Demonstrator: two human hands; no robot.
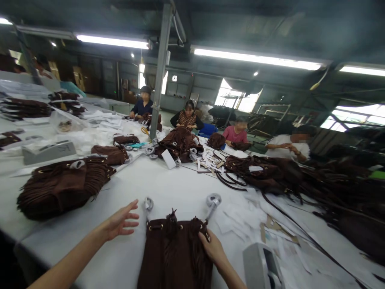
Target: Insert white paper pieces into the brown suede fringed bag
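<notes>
A dark brown fringed drawstring bag [177, 257] lies on the white table in front of me, with gold eyelets along its top edge. My right hand [213, 248] grips the bag's upper right corner, thumb on top and fingers partly hidden. To the left of the bag, my left hand [122, 220] hovers with its fingers spread and holds nothing. Two wrapped rolls stick out beyond the bag's top: a smaller wrapped roll [148, 204] at the left corner and a larger wrapped roll [213, 200] at the right.
A bulky fringed bag [64, 186] sits at the left. Grey tape dispensers [260, 267] stand at the lower right and far left. Brown bags [180, 142] and paper scraps [237, 220] lie about the table. Several people work beyond, and a metal post [161, 72] rises behind.
</notes>
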